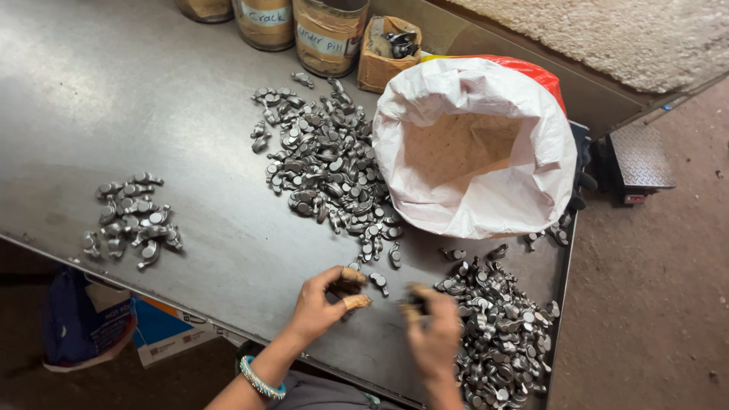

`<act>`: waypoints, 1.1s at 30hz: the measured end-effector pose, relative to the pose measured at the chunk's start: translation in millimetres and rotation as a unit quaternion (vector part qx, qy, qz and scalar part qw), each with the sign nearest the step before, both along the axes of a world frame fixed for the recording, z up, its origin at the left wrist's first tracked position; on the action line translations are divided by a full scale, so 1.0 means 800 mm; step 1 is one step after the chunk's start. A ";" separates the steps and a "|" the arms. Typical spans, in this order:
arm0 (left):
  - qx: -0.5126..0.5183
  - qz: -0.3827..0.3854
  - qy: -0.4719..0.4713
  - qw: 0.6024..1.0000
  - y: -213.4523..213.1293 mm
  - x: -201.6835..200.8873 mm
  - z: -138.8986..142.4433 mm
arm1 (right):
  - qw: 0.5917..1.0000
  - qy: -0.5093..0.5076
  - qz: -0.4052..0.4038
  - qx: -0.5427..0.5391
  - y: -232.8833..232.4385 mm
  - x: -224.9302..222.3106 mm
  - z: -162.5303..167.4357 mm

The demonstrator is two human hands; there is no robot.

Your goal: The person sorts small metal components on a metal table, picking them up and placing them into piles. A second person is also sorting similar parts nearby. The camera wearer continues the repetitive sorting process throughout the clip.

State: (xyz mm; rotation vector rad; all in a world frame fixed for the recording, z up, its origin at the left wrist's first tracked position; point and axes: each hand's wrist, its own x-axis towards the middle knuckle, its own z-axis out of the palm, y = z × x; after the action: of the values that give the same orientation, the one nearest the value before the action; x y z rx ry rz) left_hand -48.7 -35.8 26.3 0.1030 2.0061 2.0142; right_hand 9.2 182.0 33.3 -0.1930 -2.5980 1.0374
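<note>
- Our left hand [323,300] rested on the steel desk [114,91], its taped fingers [355,302] curled narrow beside one small metal part [378,282]; grip unclear.
- Our right hand [434,334] was blurred; we could not tell whether its fingers held anything.
- The near heap of parts [501,326] lay just right of the right fingers.
- A bigger heap [326,163] and a white sack [474,148] lay beyond both hands; a small heap [133,216] lay well to the left.
</note>
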 end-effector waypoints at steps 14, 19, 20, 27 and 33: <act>-0.290 -0.083 0.076 0.950 0.009 -0.007 0.013 | 0.984 -0.129 0.077 0.101 -0.023 -0.057 -0.011; -0.290 -0.075 0.079 0.951 0.002 0.003 0.002 | 0.983 -0.151 0.044 -0.097 -0.026 -0.060 -0.051; -0.281 -0.071 0.086 0.953 0.002 0.004 0.000 | 0.962 -0.195 0.020 -0.188 -0.017 -0.060 -0.054; -0.217 -0.068 0.056 0.972 0.025 0.008 -0.013 | 0.774 -0.097 0.019 -0.626 0.029 -0.006 -0.069; -0.188 -0.079 0.098 0.974 0.028 0.008 0.001 | 0.777 -0.041 0.044 -0.627 0.034 0.018 -0.076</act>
State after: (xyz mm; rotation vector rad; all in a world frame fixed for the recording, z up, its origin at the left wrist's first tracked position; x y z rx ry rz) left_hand -42.0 -13.2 26.8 0.3786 2.3786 1.5506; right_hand 23.8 208.9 -27.8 -0.4091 -1.5074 2.6451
